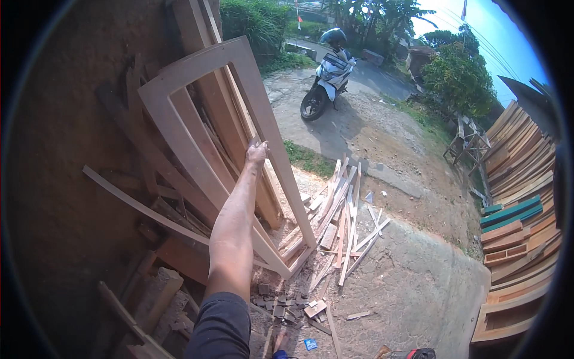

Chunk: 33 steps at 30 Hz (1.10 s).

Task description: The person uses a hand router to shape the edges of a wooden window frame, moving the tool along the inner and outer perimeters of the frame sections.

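1. Wooden frame (192,67): stands tilted at 10 o'clock, in front of leaning planks (191,27).
2. Left hand (257,153): I see it closed around the frame's right stile.
3. Right hand: I cannot tell its grip from my feed.
4. Loose wooden strips (350,230): lie at 4 o'clock, near the frame's lower end.
5. Motor scooter (329,76): stands at 1 o'clock, well apart from the frame.

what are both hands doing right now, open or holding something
Left hand: closed, apparently holding the wooden frame.
Right hand: not visible, so its state can't be told.
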Motion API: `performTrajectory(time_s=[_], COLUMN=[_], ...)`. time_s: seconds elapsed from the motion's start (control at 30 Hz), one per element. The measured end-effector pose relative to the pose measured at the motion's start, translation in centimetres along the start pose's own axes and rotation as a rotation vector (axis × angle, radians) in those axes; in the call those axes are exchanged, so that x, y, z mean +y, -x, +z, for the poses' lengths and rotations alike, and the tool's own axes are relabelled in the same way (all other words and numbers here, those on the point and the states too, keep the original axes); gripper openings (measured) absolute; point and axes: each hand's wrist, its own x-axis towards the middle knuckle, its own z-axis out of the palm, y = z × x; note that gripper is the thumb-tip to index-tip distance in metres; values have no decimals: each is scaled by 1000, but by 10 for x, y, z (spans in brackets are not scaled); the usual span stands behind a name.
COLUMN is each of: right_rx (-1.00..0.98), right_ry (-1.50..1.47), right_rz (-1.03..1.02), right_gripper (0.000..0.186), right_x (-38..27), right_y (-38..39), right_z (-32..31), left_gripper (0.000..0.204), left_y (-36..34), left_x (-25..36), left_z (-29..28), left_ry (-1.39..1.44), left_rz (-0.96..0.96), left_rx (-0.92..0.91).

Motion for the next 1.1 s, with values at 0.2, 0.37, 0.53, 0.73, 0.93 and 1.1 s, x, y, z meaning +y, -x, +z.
performTrajectory(time_s=[0.2,0.37,0.53,0.73,0.93,1.1], right_rx=[-120,-307,-635,-1004,-1352,-1640], right_ry=[-58,-145,-207,-271,-330,-336], right_rz=[-82,-224,-307,-381,-416,-421], right_gripper=[73,71,68,66,63,61], right_x=[-5,-8,-13,-25,-37,-37], right_y=[-7,-9,12,80,190,301], right_z=[22,42,75,111,149,170], left_gripper=[63,61,54,50,79,76], left_y=[122,255,435,708,933,1068], left_x=[-7,37,99,109,37,43], left_z=[-56,-138,-202,-235,-206,-211], left_ry=[-328,-478,-303,-38,73,39], left_rz=[-78,-14,-2,46,-213,-138], left_rx=[-179,-300,-227,-68,-236,-28])
